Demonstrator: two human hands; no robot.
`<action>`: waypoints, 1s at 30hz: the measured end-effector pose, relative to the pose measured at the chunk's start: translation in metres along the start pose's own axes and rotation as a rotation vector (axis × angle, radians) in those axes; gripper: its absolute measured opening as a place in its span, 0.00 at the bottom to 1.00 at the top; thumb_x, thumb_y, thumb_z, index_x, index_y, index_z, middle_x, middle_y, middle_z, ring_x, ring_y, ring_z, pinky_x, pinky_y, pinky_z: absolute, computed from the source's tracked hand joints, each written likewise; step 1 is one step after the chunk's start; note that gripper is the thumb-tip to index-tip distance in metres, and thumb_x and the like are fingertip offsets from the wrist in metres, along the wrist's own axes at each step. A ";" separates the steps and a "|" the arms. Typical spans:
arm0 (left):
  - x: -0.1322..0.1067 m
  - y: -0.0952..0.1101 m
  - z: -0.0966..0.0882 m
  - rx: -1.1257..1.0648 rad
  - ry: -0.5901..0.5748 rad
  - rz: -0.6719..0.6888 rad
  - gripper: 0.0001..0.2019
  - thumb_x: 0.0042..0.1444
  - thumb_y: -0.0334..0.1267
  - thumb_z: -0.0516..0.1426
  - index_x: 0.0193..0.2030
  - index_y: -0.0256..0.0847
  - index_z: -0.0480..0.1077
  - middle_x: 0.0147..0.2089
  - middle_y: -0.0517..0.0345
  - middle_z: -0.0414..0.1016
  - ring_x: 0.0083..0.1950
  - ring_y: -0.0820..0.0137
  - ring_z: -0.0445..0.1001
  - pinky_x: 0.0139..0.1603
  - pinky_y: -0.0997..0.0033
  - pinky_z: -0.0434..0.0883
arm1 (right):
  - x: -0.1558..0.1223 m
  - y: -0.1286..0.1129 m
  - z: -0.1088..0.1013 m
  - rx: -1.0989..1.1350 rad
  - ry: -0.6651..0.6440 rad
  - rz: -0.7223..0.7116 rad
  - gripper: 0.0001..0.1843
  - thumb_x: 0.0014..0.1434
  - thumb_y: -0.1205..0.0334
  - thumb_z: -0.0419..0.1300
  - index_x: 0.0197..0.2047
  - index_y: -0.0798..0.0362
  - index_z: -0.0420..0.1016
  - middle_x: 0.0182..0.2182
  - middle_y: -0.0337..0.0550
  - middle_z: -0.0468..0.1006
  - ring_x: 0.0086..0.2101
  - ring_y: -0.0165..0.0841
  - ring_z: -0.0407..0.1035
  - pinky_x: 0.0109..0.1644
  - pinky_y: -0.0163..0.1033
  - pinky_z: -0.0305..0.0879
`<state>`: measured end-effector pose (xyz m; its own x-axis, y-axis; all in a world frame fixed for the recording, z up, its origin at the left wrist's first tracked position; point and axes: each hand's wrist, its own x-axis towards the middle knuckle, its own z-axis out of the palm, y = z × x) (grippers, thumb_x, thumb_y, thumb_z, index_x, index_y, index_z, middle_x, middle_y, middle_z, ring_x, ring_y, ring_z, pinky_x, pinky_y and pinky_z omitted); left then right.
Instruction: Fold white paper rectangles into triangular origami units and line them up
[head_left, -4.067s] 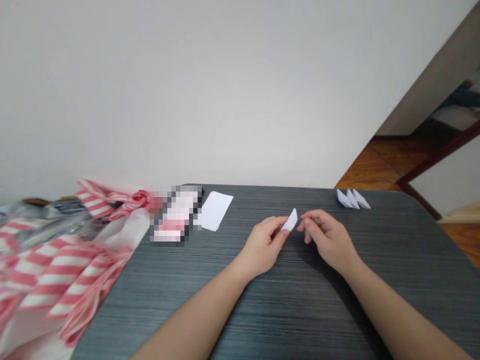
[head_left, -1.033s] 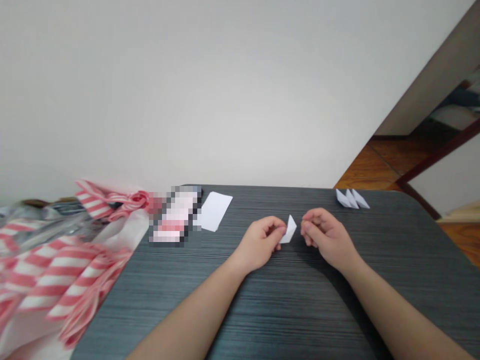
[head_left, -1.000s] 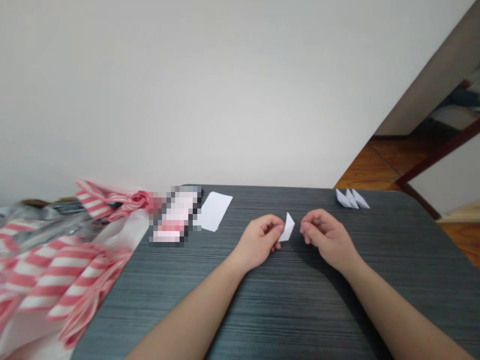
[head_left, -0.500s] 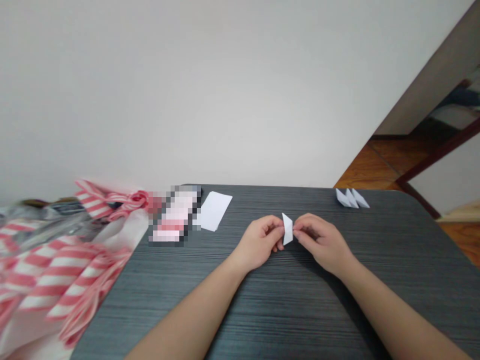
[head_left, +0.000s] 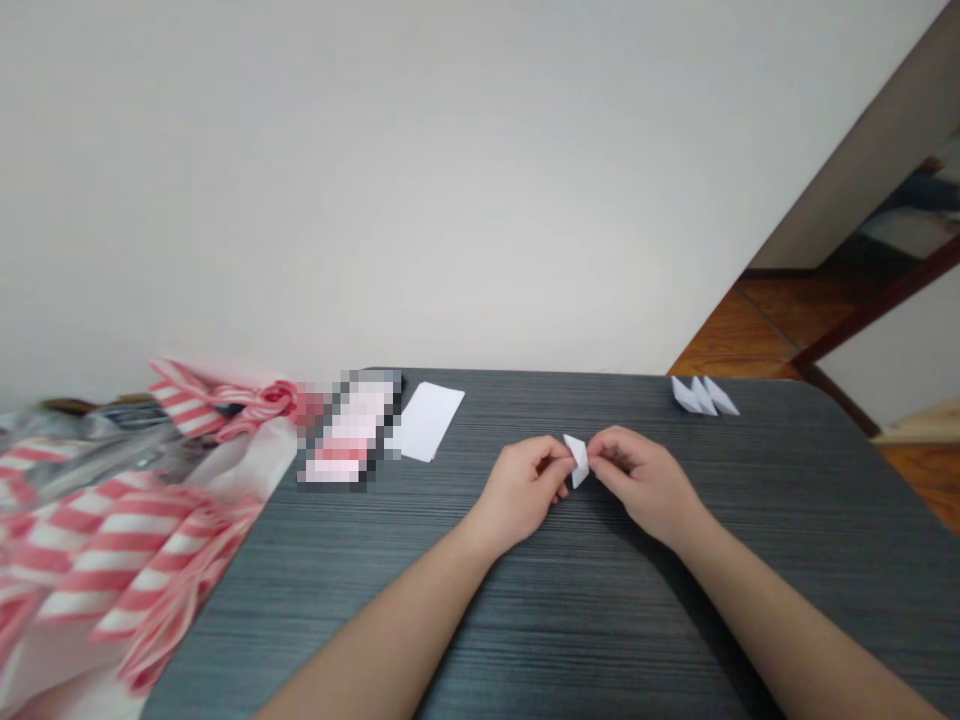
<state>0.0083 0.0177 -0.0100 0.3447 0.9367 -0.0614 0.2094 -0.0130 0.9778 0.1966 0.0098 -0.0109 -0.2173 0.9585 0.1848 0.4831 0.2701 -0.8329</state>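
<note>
Pale, plain wall [head_left: 450, 180] fills the upper part of the head view, and below it I see a dark grey tabletop with fine streaks like wood grain [head_left: 450, 620] and rounded far corners. Off to the right, past the wall's edge, lies a reddish-brown wooden floor [head_left: 716, 335].

Near the middle of the tabletop, two bare hands meet at one small, white, folded piece of paper with slanted, pointed ends [head_left: 579, 463]. It stands on edge, tilted a little, between them. The left hand [head_left: 527, 490] has its thumb and forefinger closed on the paper's left side, the other fingers curled beneath. The right hand [head_left: 646, 488] has its thumb and forefinger drawn together at the paper's right edge, pinching it there as far as I can tell.

Beyond the right hand, near the far edge, three white folded-paper pieces with pointed tips [head_left: 703, 397] sit in an overlapping row. Across on the left lie some flat white rectangular paper sheets [head_left: 431, 422], and just beside them a dark-edged oblong with a pink, pixelated face [head_left: 349, 430]. Left of the tabletop, pink-and-white striped cloth [head_left: 135, 530] is heaped up, wrinkled and knotted.
</note>
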 end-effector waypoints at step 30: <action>-0.001 0.002 -0.001 -0.055 -0.013 -0.003 0.08 0.59 0.37 0.56 0.33 0.38 0.73 0.24 0.61 0.71 0.25 0.74 0.70 0.28 0.76 0.68 | 0.000 -0.006 -0.002 -0.003 -0.044 0.008 0.06 0.62 0.64 0.58 0.36 0.50 0.76 0.34 0.42 0.78 0.36 0.36 0.72 0.44 0.41 0.65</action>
<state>0.0075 0.0169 -0.0080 0.3560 0.9321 -0.0668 0.1603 0.0095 0.9870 0.1956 0.0089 -0.0049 -0.2502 0.9557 0.1550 0.4873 0.2627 -0.8328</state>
